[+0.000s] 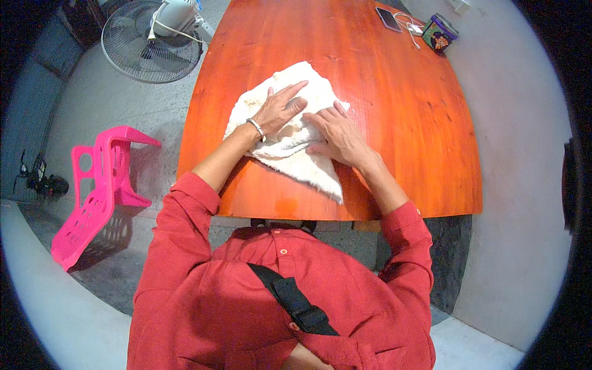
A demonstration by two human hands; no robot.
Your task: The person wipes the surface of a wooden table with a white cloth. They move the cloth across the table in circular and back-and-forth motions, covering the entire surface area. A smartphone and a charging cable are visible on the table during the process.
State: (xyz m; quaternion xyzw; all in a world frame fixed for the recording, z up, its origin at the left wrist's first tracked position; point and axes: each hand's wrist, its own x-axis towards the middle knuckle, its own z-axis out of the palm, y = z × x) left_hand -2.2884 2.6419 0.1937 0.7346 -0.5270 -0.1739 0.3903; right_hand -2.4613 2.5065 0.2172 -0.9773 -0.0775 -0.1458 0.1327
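Note:
A crumpled white cloth (290, 148), fuzzy along its edges and faintly stained, lies on the orange-brown wooden table (394, 160). One of its corners points toward the near table edge. My left hand (279, 112), with a pale bracelet at the wrist, rests on the cloth with fingers stretched out and apart. To the right, my right hand (338, 132) touches the cloth's right side, its fingers slightly bent and the thumb spread away from them. Parts of the cloth under both hands are hidden.
At the table's far right are a phone (388, 19), a white charger (415, 29) with cable, and a dark patterned tub (439, 33). A grey fan (154, 49) stands beyond the left edge. A pink plastic chair (105, 179) is on the floor at left.

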